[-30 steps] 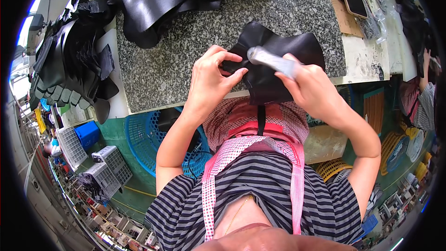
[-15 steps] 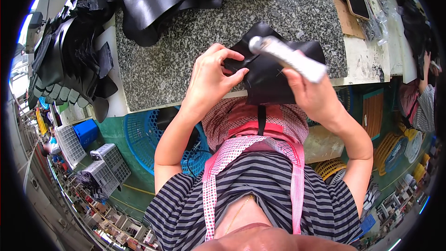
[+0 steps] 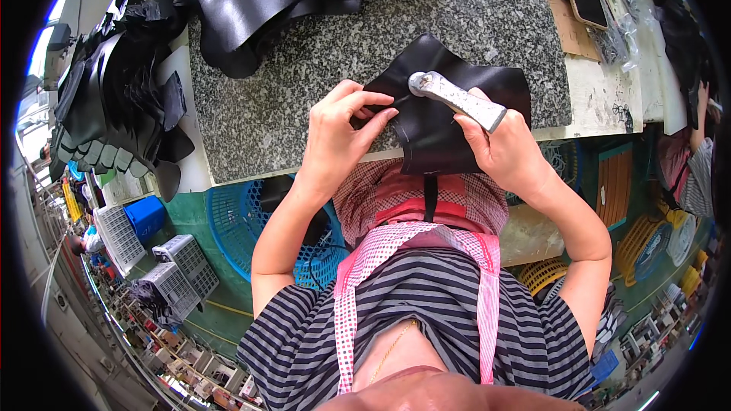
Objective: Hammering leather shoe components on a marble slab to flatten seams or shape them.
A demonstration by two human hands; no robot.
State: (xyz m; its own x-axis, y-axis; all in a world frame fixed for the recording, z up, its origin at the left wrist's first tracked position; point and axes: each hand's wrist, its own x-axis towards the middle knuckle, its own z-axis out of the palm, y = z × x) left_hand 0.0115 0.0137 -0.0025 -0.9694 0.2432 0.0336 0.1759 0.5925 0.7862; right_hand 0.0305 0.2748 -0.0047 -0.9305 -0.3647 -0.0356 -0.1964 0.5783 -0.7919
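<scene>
A black leather piece [image 3: 445, 133] lies on the speckled stone slab [image 3: 263, 118], its near end hanging over the front edge. My left hand [image 3: 340, 128] pinches the left edge of the leather between thumb and fingers. My right hand [image 3: 509, 154] is closed around a hammer [image 3: 463, 100] with a worn, pale metal body. The hammer's round head rests on or just above the leather, close to my left fingertips; I cannot tell whether it touches. A short pale mark shows on the leather near its left edge.
More black leather pieces [image 3: 251, 0] are heaped at the far left of the slab, and a stack of cut pieces [image 3: 114, 99] stands left of it. A phone [image 3: 585, 0] lies at the far right. A blue basket [image 3: 228, 224] sits below the bench.
The hammer, blurred by motion before, has come down, its handle end dropping lower left. My left hand has shifted slightly left, and the leather lies flatter at its left edge.
</scene>
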